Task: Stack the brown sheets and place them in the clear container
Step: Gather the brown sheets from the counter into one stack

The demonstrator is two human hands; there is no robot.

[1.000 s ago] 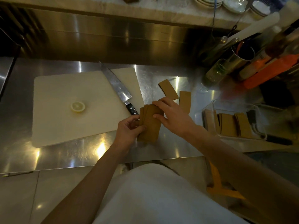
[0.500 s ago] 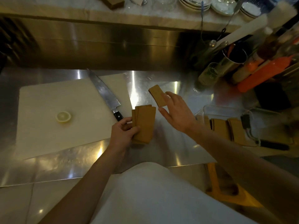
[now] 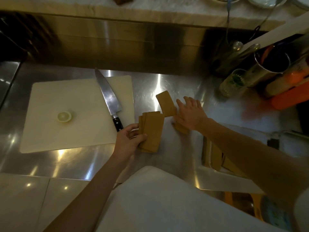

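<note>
My left hand point(image 3: 129, 141) grips a fanned stack of brown sheets point(image 3: 152, 131) by its left edge, just above the steel counter. A single brown sheet point(image 3: 166, 103) lies flat on the counter beyond the stack. My right hand point(image 3: 190, 113) is spread flat with fingers apart beside that sheet, resting over another brown sheet point(image 3: 181, 128) whose near end shows under the wrist. The clear container point(image 3: 204, 168) stands at the right, partly hidden by my right forearm, with several brown sheets point(image 3: 216, 158) upright inside it.
A white cutting board point(image 3: 66, 131) lies at the left with a lemon slice point(image 3: 64, 116) and a large knife point(image 3: 108, 97) on it. A glass jar point(image 3: 232, 82), a metal utensil cup point(image 3: 269, 64) and orange bottles point(image 3: 292, 97) crowd the back right.
My right hand left the stack and moved right and outward onto a loose sheet on the counter. The left hand keeps its hold on the stack.
</note>
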